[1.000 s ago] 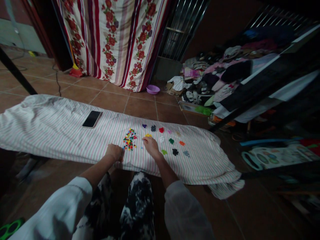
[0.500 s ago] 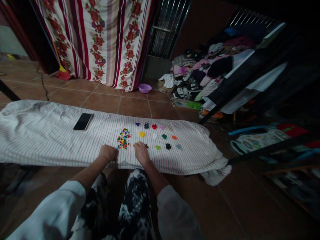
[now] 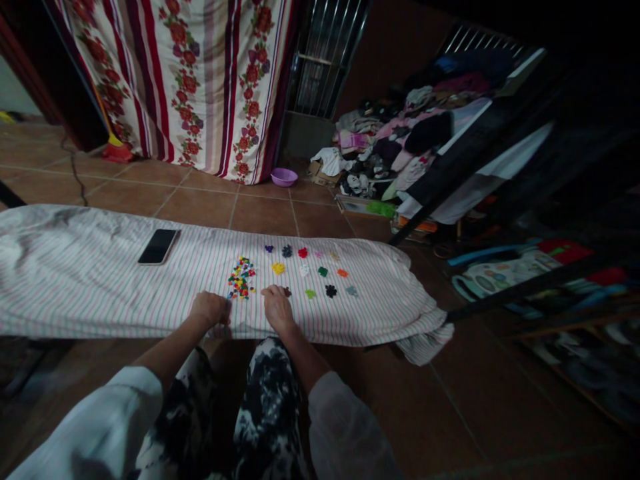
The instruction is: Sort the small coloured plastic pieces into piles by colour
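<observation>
A loose pile of small multicoloured pieces (image 3: 241, 280), too many and too tiny to count, lies on a counter (image 3: 100, 280) covered in striped cloth. To the right of it, thirteen little single-colour clusters can be seen, in three rough rows. The far row has five: purple (image 3: 269, 249), dark grey (image 3: 287, 251), red (image 3: 303, 253), pink (image 3: 319, 254) and beige (image 3: 335, 255). The middle row has four: yellow (image 3: 279, 269), white (image 3: 305, 270), green (image 3: 323, 272) and orange (image 3: 343, 273). The near row also has four: brown (image 3: 287, 291) (partly hidden by a hand), lime green (image 3: 311, 293), black (image 3: 331, 291) and pale grey (image 3: 352, 291).

Two hands are at the counter's near side. The left hand (image 3: 210, 309) is curled, just beside the pile's near left corner; whether it grips anything cannot be told. The right hand (image 3: 278, 307) is between the pile and the brown cluster, its fingers bent and close together; any piece in them is too small to make out.

One phone (image 3: 159, 247), screen dark, lies further left. Below are two knees in black-and-white trousers (image 3: 270, 400). Beyond the counter, on a tiled floor (image 3: 265, 210), are one purple basin (image 3: 284, 177), one floral striped curtain (image 3: 215, 87) and one large heap of clothes (image 3: 395, 137).
</observation>
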A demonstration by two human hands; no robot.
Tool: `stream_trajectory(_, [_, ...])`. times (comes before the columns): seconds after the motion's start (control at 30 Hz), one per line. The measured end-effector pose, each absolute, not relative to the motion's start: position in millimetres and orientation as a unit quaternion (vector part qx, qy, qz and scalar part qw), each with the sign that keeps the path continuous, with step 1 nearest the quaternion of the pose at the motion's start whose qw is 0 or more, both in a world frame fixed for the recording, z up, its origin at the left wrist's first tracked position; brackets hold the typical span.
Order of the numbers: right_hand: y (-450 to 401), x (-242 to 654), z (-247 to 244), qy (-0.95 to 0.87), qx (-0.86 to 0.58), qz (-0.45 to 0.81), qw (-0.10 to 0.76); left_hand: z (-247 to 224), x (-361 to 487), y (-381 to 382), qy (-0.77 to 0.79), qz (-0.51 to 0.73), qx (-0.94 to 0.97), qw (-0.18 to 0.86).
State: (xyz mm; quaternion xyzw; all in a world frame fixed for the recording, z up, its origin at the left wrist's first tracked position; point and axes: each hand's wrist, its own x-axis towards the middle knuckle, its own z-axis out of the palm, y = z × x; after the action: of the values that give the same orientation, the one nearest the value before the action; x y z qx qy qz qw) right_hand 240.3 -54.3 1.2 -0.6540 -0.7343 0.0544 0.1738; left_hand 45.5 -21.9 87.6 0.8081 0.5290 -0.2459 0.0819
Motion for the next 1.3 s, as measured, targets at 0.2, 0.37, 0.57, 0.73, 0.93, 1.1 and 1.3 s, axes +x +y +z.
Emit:
stream_trajectory(0.2, [-52.5, 242.4, 1.8, -0.729, -0.657, 0.068, 0.177, 90.6, 46.4, -21.9, 0.532, -0.248, 0.805, 0.086])
stream_trajectory(0.37, [-50.3, 244.4, 6.9, -0.726, -0.665, 0.077, 0.16, 90.5, 45.6, -21.7, 0.535, -0.243, 0.804, 0.09])
stream_trajectory(0.57, [-47.7, 244.8, 9.2, -0.725, -0.666, 0.087, 0.15, 88.4, 44.9, -21.7, 0.539, -0.237, 0.803, 0.088])
stream_trajectory(0.73, [-48.0, 245.4, 9.0, -0.724, -0.665, 0.092, 0.158, 87.5, 45.0, -20.6, 0.534, -0.24, 0.806, 0.09])
stream_trajectory(0.93, [-50.9, 242.5, 9.0, -0.715, -0.675, 0.076, 0.165, 90.7, 45.3, -21.7, 0.532, -0.242, 0.807, 0.09])
stream_trajectory(1.1, [-51.9, 238.4, 8.9, -0.716, -0.674, 0.069, 0.167, 89.6, 45.1, -21.9, 0.527, -0.24, 0.81, 0.086])
stream_trajectory(1.3, [-52.5, 238.7, 9.0, -0.725, -0.661, 0.072, 0.18, 88.3, 45.1, -21.4, 0.532, -0.24, 0.808, 0.086])
